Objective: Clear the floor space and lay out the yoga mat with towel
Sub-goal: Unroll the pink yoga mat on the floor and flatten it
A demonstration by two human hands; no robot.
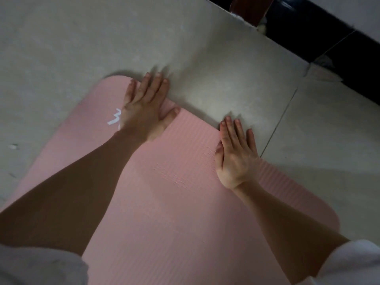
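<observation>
A pink ribbed yoga mat [181, 192] lies flat on the pale tiled floor, its rounded far end pointing up and left. A white printed mark [114, 119] shows near that end, partly under my wrist. My left hand [146, 105] rests palm down on the mat's far edge, fingers spread and reaching just past it onto the floor. Farther right on the same edge, my right hand [236, 155] also presses flat, fingers straight. Neither hand holds anything. No towel is in view.
Grey floor tiles [82, 38] surround the mat on the left, top and right. A dark skirting band [333, 48] runs along the wall at the upper right, with small pale debris [320, 72] beside it. White sleeves show at the bottom corners.
</observation>
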